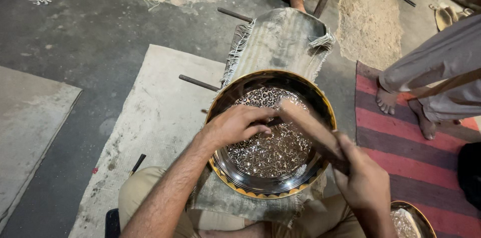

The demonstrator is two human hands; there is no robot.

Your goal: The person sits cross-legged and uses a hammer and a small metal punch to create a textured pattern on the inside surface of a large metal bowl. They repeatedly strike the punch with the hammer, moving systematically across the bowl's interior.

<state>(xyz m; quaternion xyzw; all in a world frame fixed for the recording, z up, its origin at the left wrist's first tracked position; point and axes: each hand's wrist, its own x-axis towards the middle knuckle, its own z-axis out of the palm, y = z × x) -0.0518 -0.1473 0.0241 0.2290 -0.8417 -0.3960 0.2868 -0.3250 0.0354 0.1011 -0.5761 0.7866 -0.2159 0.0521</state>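
Observation:
A round metal tray with a gold rim and a fine engraved pattern lies on a frayed grey cloth in front of my knees. My left hand rests inside the tray, fingers closed around a thin dark chisel set against the pattern. My right hand grips a wooden mallet, which is blurred with motion just above the chisel's end.
A second engraved metal dish sits at the lower right. Another person's bare feet stand on a red striped rug to the right. Metal rods lie on pale mats over a dark concrete floor. A further person's foot is at the top.

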